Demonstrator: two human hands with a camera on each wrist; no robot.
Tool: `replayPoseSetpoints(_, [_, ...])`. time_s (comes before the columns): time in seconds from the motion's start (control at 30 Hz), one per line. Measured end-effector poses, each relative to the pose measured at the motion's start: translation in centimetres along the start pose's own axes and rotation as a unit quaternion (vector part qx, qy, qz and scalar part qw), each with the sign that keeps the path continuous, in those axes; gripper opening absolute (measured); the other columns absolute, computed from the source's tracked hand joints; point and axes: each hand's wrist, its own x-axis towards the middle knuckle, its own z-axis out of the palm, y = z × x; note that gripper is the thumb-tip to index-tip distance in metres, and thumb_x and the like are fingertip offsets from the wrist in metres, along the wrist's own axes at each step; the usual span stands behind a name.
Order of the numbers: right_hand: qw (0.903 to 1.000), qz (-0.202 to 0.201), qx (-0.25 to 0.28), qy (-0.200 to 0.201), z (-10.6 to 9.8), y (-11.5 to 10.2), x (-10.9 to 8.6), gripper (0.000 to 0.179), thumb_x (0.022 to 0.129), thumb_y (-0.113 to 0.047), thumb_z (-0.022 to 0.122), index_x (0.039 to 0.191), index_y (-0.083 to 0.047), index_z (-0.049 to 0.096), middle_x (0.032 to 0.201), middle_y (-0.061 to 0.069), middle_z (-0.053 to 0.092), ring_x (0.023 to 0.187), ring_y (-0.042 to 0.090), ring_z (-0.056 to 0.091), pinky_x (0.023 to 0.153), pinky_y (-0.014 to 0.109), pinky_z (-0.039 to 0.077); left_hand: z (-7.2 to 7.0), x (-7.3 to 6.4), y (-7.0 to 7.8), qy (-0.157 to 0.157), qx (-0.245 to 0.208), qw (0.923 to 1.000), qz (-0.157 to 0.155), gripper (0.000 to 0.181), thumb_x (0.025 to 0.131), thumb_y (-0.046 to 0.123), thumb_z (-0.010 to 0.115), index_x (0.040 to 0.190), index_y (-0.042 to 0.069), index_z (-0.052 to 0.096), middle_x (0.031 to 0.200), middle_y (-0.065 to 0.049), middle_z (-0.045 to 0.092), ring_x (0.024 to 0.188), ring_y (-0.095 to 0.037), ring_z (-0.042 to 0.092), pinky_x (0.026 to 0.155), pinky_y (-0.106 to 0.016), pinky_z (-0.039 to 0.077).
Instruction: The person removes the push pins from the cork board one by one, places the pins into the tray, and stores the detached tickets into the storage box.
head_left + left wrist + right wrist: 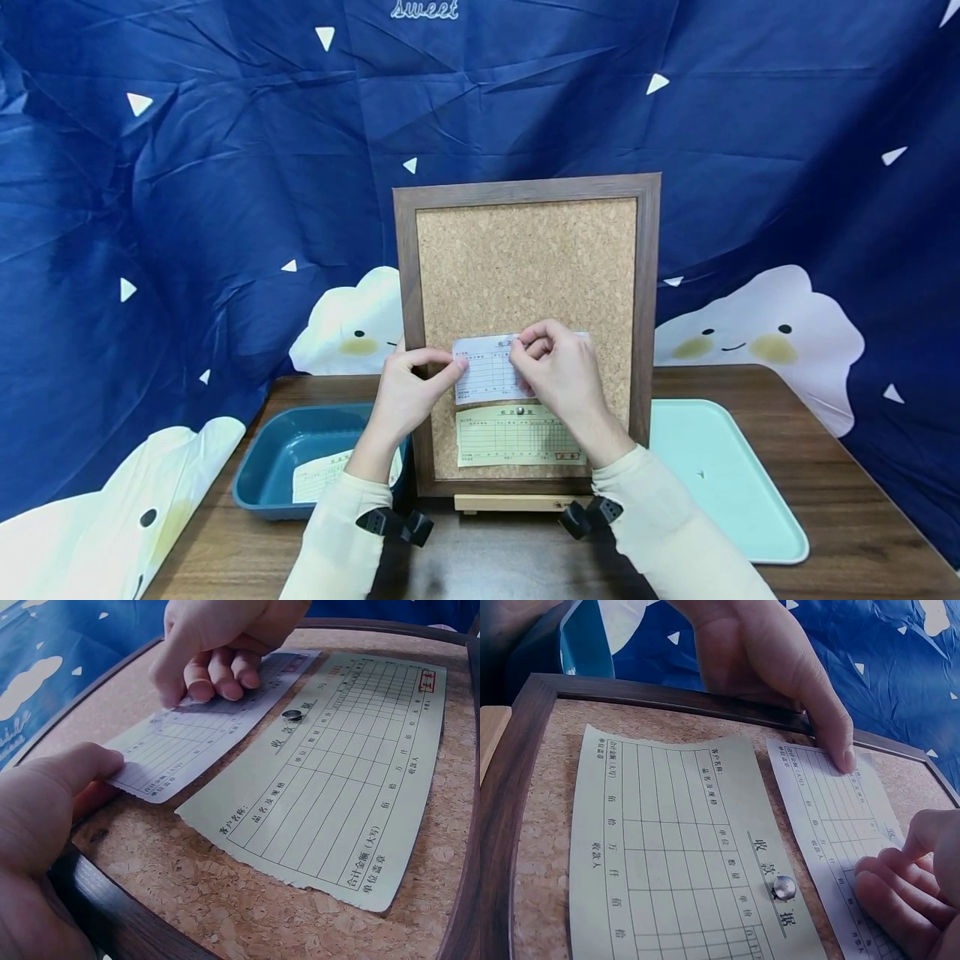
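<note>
A framed cork board point(525, 267) stands upright. A white receipt slip point(480, 383) lies against its lower half, above a pale green receipt slip point(517, 442) pinned by a silver pushpin point(784, 888). Reaching over the left frame edge, my left hand point(408, 387) pinches the white slip's left edge, thumb point(97, 761) on its face. My right hand point(562, 367) has curled fingers at that slip's top middle. Its thumb and index fingertips meet there on what seems to be a pushpin, hidden by the fingers.
A dark teal basin point(262, 450) at left holds another receipt slip point(318, 477). On the right lies a mint tray point(750, 508) with a tiny pin point(701, 474) in it. The board rests on a wooden stand point(517, 502); a blue curtain point(225, 208) hangs behind.
</note>
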Motion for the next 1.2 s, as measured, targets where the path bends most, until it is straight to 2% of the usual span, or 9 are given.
replayPoseSetpoints(0.5, [0.9998, 0.014, 0.008, -0.01, -0.09, 0.12, -0.05, 0.004, 0.093, -0.008, 0.073, 0.093, -0.005, 0.071, 0.064, 0.003, 0.073, 0.045, 0.006, 0.061, 0.044, 0.022, 0.047, 0.07, 0.02, -0.15, -0.001, 0.003, 1.0, 0.0, 0.016, 0.093, 0.024, 0.086, 0.098, 0.009, 0.086, 0.127, -0.014, 0.069, 0.124, -0.029, 0.054, 0.102, -0.046, 0.044])
replayPoseSetpoints(0.73, [0.9998, 0.012, 0.011, -0.008, -0.07, 0.12, -0.05, 0.003, 0.092, -0.008, 0.073, 0.092, -0.005, 0.072, 0.065, 0.003, 0.073, 0.045, 0.006, 0.062, 0.044, 0.022, 0.048, -0.02, 0.01, -0.06, -0.001, 0.002, 1.0, -0.004, 0.017, 0.093, 0.026, 0.086, 0.099, 0.01, 0.086, 0.129, -0.015, 0.068, 0.137, -0.031, 0.05, 0.114, -0.055, 0.041])
replayPoseSetpoints(0.93, [0.9998, 0.014, 0.013, -0.011, -0.11, 0.09, -0.05, 0.003, 0.092, -0.008, 0.072, 0.092, -0.005, 0.071, 0.065, 0.003, 0.073, 0.046, 0.006, 0.062, 0.044, 0.022, 0.049, -0.04, 0.09, -0.05, -0.002, 0.005, 1.0, -0.005, 0.017, 0.094, 0.026, 0.086, 0.099, 0.009, 0.086, 0.125, -0.015, 0.072, 0.138, -0.033, 0.05, 0.115, -0.058, 0.041])
replayPoseSetpoints(1.07, [0.9998, 0.013, 0.009, -0.011, -0.16, 0.05, -0.05, 0.003, 0.092, -0.008, 0.072, 0.092, -0.006, 0.071, 0.064, 0.002, 0.072, 0.046, 0.006, 0.062, 0.045, 0.022, 0.048, -0.08, 0.01, 0.02, -0.004, 0.006, 0.9999, -0.007, 0.018, 0.094, 0.026, 0.086, 0.099, 0.009, 0.086, 0.118, -0.014, 0.078, 0.152, -0.034, 0.041, 0.124, -0.063, 0.033])
replayPoseSetpoints(1.2, [0.9998, 0.014, 0.009, -0.012, -0.17, 0.03, -0.07, 0.003, 0.093, -0.009, 0.071, 0.092, -0.006, 0.071, 0.063, 0.002, 0.072, 0.046, 0.006, 0.062, 0.045, 0.022, 0.048, -0.11, 0.04, -0.08, -0.005, 0.007, 0.9999, -0.008, 0.018, 0.094, 0.025, 0.085, 0.1, 0.008, 0.086, 0.117, -0.014, 0.079, 0.157, -0.036, 0.036, 0.127, -0.065, 0.028])
